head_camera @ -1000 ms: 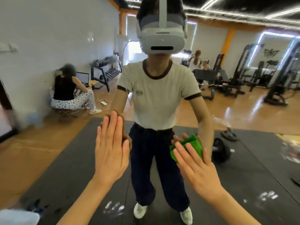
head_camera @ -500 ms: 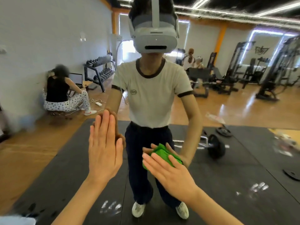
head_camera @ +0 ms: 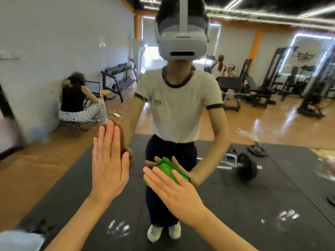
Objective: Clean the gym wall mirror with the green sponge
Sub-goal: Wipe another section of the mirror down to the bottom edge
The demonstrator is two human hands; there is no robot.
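Right hand [head_camera: 176,193] flat, fingers straight, green sponge [head_camera: 167,170] pressed beneath fingertips against mirror [head_camera: 272,187]; left hand [head_camera: 108,163] flat, braced beside it, nothing held. Handprint smears [head_camera: 118,229] noted below the sponge; downward stroke judged next

No readable text is seen; a small oval badge [head_camera: 158,102] on the reflected shirt [head_camera: 181,109] is too blurred.
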